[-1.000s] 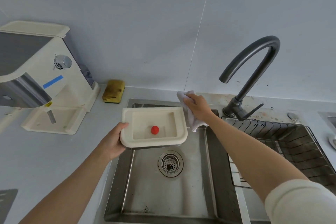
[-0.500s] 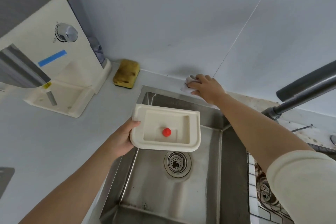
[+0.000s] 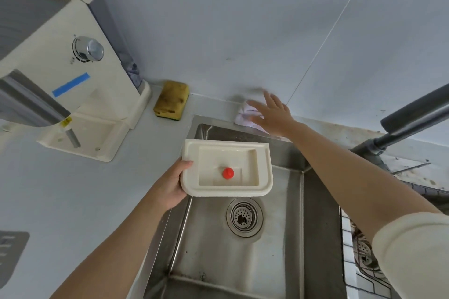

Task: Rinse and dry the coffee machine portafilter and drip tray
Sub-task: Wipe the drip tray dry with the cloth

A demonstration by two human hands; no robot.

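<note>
My left hand (image 3: 170,185) grips the left edge of the cream drip tray (image 3: 263,170), holding it level over the steel sink (image 3: 294,238). A red float knob (image 3: 228,173) stands up in the tray's well. My right hand (image 3: 274,114) hovers with fingers spread just over a crumpled white cloth (image 3: 245,114) that lies on the counter behind the sink, against the wall. The cream coffee machine (image 3: 80,75) stands at the left with its base recess bare. No portafilter is in view.
A worn yellow sponge (image 3: 172,103) leans by the wall beside the machine. The dark faucet (image 3: 413,114) reaches in from the right. A wire rack (image 3: 359,257) sits in the right basin. The drain strainer (image 3: 244,217) lies below the tray.
My right hand carried the cloth to the counter behind the sink, let it go and opened its fingers. The tray stayed in my left hand; the view swung left.
</note>
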